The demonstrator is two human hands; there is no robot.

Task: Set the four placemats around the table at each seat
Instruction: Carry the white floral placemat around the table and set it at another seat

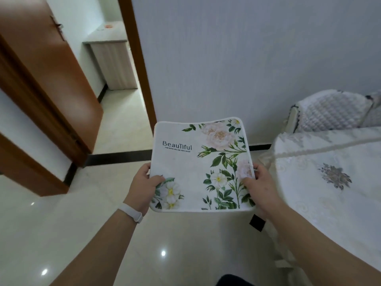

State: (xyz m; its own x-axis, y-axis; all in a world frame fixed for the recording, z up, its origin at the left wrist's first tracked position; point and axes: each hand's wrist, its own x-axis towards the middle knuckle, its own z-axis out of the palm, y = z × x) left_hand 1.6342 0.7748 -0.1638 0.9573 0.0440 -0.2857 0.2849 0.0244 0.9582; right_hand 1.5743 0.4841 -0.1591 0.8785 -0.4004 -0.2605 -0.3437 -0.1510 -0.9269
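I hold a white placemat (191, 162) printed with flowers, green leaves and the word "Beautiful" flat in the air over the floor, left of the table. My left hand (144, 182) grips its near left edge, thumb on top. My right hand (259, 186) grips its near right edge, thumb on top. Whether more mats lie under this one is hidden. The table (329, 182) at the right wears a white embroidered cloth with a lace rim.
A chair (329, 110) with a white quilted cover stands against the wall behind the table. A brown door (51, 79) hangs open at the left, with a cabinet (113, 62) in the room beyond. Glossy pale floor tiles (82, 234) spread below.
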